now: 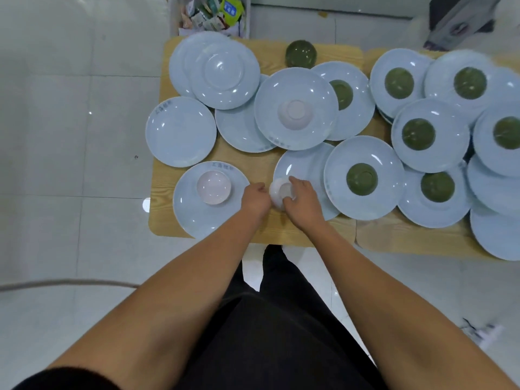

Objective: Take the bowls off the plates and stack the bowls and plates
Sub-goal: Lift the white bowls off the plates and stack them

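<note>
Cool, even overhead light, moderately bright. Small white glints dot the glazed plates [281, 88] and the floor tiles [84, 136], with 1 strong glare spot on the floor beside the surface's [161, 192] near left corner. Shadows are faint and soft. Wide-angle distortion bows the surface's edges. Plates toward its far right corner are smeared by blur.

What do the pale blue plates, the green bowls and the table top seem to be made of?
The plates are probably glazed ceramic, glossy: sharp white reflections of lights show on them, though melamine is possible. The green bowls look like the same glazed ware, shiny with small highlights. The table top is pale wood or wood-look laminate, matte, with grain lines.
</note>
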